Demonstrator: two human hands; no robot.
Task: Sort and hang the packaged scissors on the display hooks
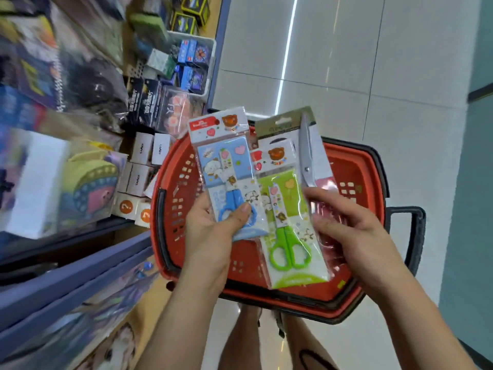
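Blue scissors pack [229,182]: pinched under the thumb of my left hand [210,228]. Steel-bladed pack [306,156]: gripped by my right hand [354,231], fingers overlapping green pack [290,236]. All above red basket [176,166]. Handling: I separate by colour, hang-holes uppermost.

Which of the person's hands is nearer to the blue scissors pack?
Left. The left hand grips the blue scissors pack at its lower end; the right hand is beyond the green scissors pack, holding the pink-handled scissors pack.

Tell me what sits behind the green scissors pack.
Behind the green pack shows a larger steel scissors pack, gripped by the right hand; lower down, the red basket. The basket floor beneath it is covered.
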